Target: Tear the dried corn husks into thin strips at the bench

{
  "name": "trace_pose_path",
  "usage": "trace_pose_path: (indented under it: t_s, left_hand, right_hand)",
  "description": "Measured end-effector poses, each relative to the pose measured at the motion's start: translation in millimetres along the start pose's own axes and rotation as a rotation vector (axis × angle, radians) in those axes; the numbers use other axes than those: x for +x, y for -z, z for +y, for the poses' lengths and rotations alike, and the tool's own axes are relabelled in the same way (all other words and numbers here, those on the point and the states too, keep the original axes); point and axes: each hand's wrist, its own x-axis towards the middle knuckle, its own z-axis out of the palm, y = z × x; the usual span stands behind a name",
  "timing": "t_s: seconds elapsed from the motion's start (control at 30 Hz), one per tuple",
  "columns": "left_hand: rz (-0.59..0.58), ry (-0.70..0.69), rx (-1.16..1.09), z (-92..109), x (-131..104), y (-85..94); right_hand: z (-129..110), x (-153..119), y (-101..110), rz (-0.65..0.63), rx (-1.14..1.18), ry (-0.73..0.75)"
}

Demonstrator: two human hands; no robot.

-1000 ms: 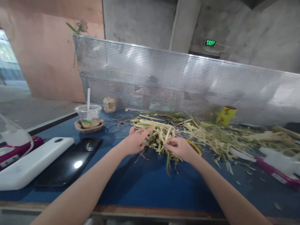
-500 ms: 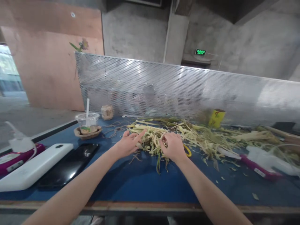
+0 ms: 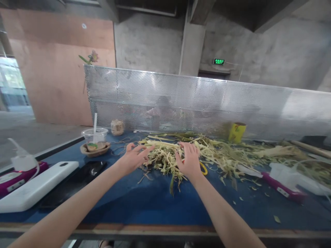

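A tangled heap of pale yellow-green dried plant strips (image 3: 165,160) lies on the blue tabletop (image 3: 144,203) between my hands. At its left edge my left hand (image 3: 133,158) hovers, fingers spread and nothing held. On the right side of the heap is my right hand (image 3: 190,160), fingers apart and bent over the strips; whether the fingertips touch them I cannot tell. Beside my right wrist shows a yellow ring-shaped handle (image 3: 204,168), partly hidden by the hand and the strips.
More plant strips (image 3: 227,153) spread to the right, near a yellow can (image 3: 237,132). On the left are a black phone (image 3: 74,182), a white power bank (image 3: 41,186) and a plastic cup (image 3: 95,135) in a brown tray (image 3: 95,151). A perforated metal screen (image 3: 155,89) stands behind.
My left hand has shifted left, away from the heap, its fingers wider apart. The right hand's fingers have uncurled from the strips. The camera view has tilted slightly up.
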Motion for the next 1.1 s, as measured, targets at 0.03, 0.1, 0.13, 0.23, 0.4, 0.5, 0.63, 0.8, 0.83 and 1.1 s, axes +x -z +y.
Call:
trace_pose_path:
  t_s: [0.03, 0.1, 0.13, 0.23, 0.4, 0.5, 0.63, 0.8, 0.83, 1.1]
  left_hand:
    - [0.025, 0.019, -0.019, -1.0, -1.4, 5.5]
    - [0.085, 0.079, -0.083, -2.4, -2.7, 14.1]
    - [0.126, 0.14, -0.161, -2.5, -2.6, 16.8]
    - [0.227, 0.372, -0.477, -1.0, 0.1, 18.9]
    - [0.167, 0.5, -0.951, 5.8, 3.3, 18.0]
    - [0.134, 0.485, -1.203, 9.5, 1.0, 25.4]
    - [0.18, 0.459, -1.25, 13.2, -0.1, 38.8]
    - [0.158, 0.502, -1.252, 24.9, 6.3, 41.1]
    - [0.153, 0.504, -1.254, 26.7, 7.7, 40.6]
    - [0.584, 0.477, -1.47, 8.4, 8.0, 62.6]
  right_hand:
    - [-1.9, -0.1, -0.4, -0.012, 0.019, 0.023]
    - [-6.7, -0.1, -1.4, -0.074, 0.055, 0.075]
    - [-9.3, 0.0, -1.7, -0.114, 0.069, 0.099]
    - [-16.0, 0.1, -1.8, -0.239, 0.097, 0.167]
    - [-19.3, -1.3, -2.8, -0.408, 0.097, 0.269]
    - [-19.0, -2.1, -4.3, -0.451, 0.124, 0.235]
    - [-21.2, -1.8, -3.8, -0.547, 0.172, 0.224]
    - [-41.5, -3.0, -5.5, -0.66, 0.427, 0.176]
    - [-48.7, -4.1, -7.1, -0.682, 0.466, 0.188]
    - [-90.7, -9.5, -14.1, -0.866, 0.391, 0.302]
